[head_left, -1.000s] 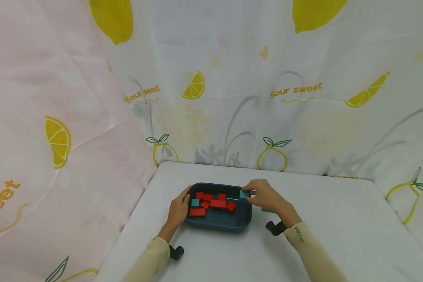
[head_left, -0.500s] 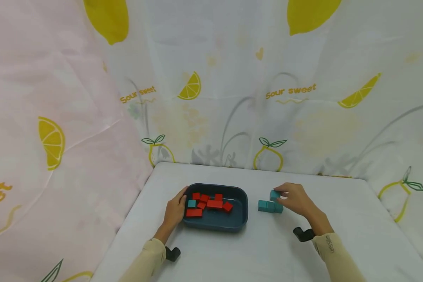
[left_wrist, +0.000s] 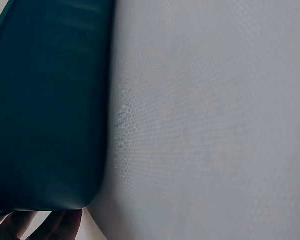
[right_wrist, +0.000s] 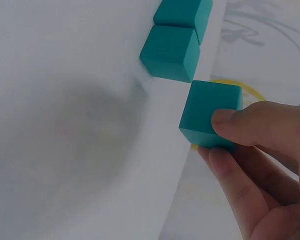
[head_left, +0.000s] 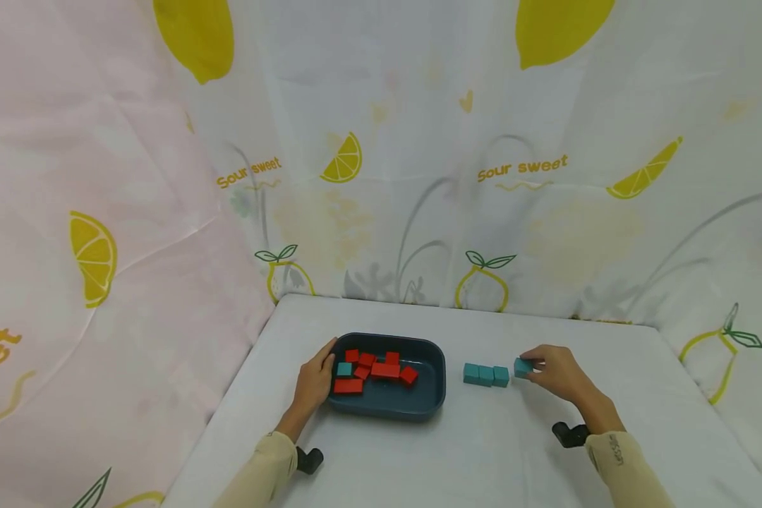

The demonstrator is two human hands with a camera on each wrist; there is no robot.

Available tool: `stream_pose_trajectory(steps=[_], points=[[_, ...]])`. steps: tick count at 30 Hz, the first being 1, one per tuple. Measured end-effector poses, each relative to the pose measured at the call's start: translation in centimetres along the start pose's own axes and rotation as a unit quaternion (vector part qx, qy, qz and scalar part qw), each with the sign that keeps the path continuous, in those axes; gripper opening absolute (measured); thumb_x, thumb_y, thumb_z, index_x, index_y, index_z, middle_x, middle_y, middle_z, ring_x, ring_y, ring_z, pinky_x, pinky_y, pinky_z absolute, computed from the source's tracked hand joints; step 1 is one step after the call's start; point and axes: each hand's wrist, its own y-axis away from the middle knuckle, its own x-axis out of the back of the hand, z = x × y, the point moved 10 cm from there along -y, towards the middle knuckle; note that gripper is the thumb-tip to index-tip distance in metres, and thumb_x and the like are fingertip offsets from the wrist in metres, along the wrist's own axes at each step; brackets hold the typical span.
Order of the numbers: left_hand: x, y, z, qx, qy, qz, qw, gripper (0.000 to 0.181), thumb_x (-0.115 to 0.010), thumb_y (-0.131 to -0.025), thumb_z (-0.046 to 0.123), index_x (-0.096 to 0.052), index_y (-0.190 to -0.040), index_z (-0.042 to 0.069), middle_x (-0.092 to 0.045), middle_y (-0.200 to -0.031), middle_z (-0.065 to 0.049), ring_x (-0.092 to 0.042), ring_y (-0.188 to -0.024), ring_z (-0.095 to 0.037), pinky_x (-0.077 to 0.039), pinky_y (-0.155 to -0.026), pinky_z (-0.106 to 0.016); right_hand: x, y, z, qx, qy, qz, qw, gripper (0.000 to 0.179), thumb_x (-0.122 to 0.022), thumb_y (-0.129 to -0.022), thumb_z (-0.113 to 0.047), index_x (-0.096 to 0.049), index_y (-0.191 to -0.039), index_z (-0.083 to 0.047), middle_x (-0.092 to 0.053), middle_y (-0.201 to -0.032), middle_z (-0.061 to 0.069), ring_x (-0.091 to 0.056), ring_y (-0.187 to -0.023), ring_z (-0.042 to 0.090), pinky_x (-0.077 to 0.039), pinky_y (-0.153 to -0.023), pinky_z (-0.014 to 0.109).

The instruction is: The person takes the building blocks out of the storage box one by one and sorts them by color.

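My right hand (head_left: 560, 372) pinches a teal cube (head_left: 523, 367) between thumb and fingers, just right of a short row of three teal cubes (head_left: 485, 375). In the right wrist view the held cube (right_wrist: 210, 112) is close to the end cube (right_wrist: 171, 52) of that row, a small gap between them. At the left end of a dark blue tray (head_left: 387, 411), my left hand (head_left: 314, 379) grips the rim. Its fingers (left_wrist: 65, 227) show against the tray's end wall in the left wrist view. Several red blocks (head_left: 385, 370) and one teal cube (head_left: 344, 369) lie inside the tray.
A white table (head_left: 432, 466) bears the tray and the cubes. Behind it and on the left hangs a lemon-print cloth (head_left: 394, 212), close to the table's far edge. Black wrist mounts (head_left: 570, 434) stick out from both wrists.
My right hand has carried the teal cube from above the tray's right end out past the row and down to the row's right end. The left hand keeps its hold on the tray.
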Motion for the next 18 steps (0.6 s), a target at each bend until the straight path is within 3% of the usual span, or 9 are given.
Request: stream_pose_trajectory(steps=[18], points=[[0.0,0.1,0.1,-0.006,0.003,0.006,1.0000,0.040,-0.047,-0.104,0.015,-0.051,-0.143,0.012,-0.052,-0.141,-0.011,-0.047,-0.132,-0.031,-0.036,-0.109,-0.049,-1.9,0.3,1.4,-0.029,-0.024,-0.010,0.9993,0.028,-0.073,-0.076,0.004,-0.071,-0.104,0.007,-0.069,-0.105,0.020,-0.067,-0.096,0.037,-0.057,-0.079,0.045]])
